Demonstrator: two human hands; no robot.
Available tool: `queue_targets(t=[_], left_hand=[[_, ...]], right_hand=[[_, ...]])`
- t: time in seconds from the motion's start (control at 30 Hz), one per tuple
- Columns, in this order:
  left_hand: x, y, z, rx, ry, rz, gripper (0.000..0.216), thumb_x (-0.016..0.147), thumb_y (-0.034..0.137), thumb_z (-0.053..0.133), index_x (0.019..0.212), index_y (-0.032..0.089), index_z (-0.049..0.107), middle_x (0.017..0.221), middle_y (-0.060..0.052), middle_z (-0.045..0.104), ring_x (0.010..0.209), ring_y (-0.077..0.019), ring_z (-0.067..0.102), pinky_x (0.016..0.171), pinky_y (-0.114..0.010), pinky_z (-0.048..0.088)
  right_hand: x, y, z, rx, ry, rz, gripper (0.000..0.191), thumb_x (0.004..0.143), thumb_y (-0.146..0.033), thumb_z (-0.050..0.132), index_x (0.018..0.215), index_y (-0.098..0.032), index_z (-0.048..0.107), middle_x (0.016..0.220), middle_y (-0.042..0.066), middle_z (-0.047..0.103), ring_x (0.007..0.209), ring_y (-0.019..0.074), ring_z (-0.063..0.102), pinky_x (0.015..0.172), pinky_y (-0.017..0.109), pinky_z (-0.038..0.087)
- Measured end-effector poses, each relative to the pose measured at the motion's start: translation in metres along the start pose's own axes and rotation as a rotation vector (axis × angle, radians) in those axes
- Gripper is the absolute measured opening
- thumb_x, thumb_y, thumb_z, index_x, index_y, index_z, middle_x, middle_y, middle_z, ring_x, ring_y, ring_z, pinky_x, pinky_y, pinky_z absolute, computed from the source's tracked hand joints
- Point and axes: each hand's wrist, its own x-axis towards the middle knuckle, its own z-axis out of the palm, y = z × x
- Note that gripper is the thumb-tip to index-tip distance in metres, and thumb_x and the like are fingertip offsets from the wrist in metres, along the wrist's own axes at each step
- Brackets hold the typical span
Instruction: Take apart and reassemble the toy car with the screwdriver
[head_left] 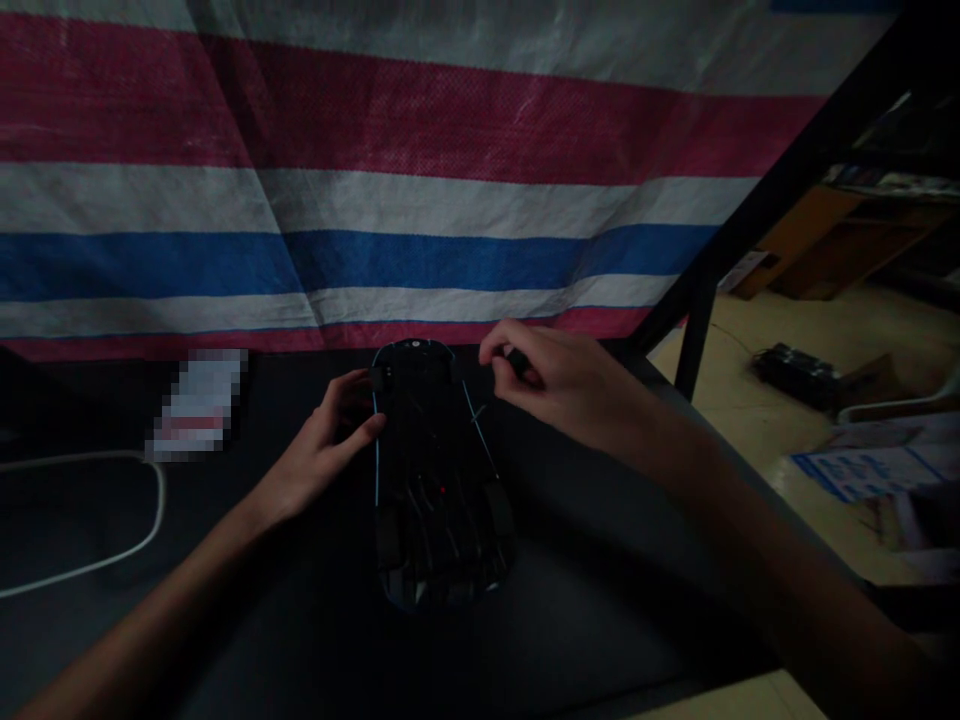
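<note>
A dark toy car (431, 450) lies upside down on the black tabletop (570, 620), its wheels up and its underside facing me. Thin blue lines run along its sides, and a small red dot shows on the underside. My left hand (319, 440) holds the car's left side, the thumb on its edge and the fingers curled beside it near one end. To the right of the car, apart from it, my right hand (555, 375) is closed round a small black object (517, 362). Its kind is hard to tell in the dim light.
A striped woven plastic sheet (450, 200) hangs behind the table. On the left are a blurred-out packet (199, 405) and a white cable (161, 500). A dark frame post (697, 335) stands at the right, with boxes and a black device (796, 375) on the floor beyond.
</note>
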Motion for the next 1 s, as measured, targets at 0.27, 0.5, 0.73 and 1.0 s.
queue_targets(t=[0.27, 0.5, 0.73, 1.0], left_hand=[[-0.005, -0.003, -0.001, 0.009, -0.018, -0.022, 0.06, 0.102, 0.052, 0.058, 0.155, 0.033, 0.037, 0.155, -0.012, 0.053, 0.138, -0.0334, 0.056, 0.116, -0.057, 0.044], [-0.006, -0.004, -0.005, 0.04, -0.026, -0.035, 0.062, 0.101, 0.052, 0.059, 0.156, 0.036, 0.036, 0.159, -0.011, 0.051, 0.142, -0.0358, 0.052, 0.119, -0.06, 0.041], [-0.005, -0.004, -0.004, 0.072, -0.002, -0.006, 0.06, 0.101, 0.05, 0.059, 0.155, 0.036, 0.039, 0.159, -0.009, 0.052, 0.143, -0.0358, 0.052, 0.118, -0.057, 0.044], [-0.002, -0.004, -0.004, 0.02, -0.017, -0.012, 0.059, 0.102, 0.052, 0.058, 0.154, 0.032, 0.038, 0.156, -0.012, 0.054, 0.14, -0.0337, 0.054, 0.118, -0.056, 0.043]], right_hand=[[0.026, -0.006, -0.005, -0.203, -0.125, 0.057, 0.014, 0.103, -0.029, 0.051, 0.095, -0.021, 0.059, 0.073, 0.002, 0.066, 0.061, 0.0167, 0.057, 0.059, 0.033, 0.029], [0.026, -0.009, -0.006, 0.043, -0.197, 0.061, 0.012, 0.098, -0.021, 0.056, 0.109, -0.022, 0.053, 0.092, 0.003, 0.071, 0.08, 0.0174, 0.067, 0.073, 0.031, 0.044], [0.02, -0.022, -0.012, -0.086, -0.207, 0.124, 0.007, 0.103, -0.029, 0.056, 0.103, -0.024, 0.061, 0.074, -0.002, 0.068, 0.062, 0.016, 0.061, 0.062, 0.031, 0.037], [0.02, -0.018, -0.013, -0.045, -0.159, 0.115, 0.007, 0.101, -0.029, 0.059, 0.1, -0.024, 0.064, 0.078, -0.001, 0.068, 0.067, 0.016, 0.061, 0.065, 0.031, 0.036]])
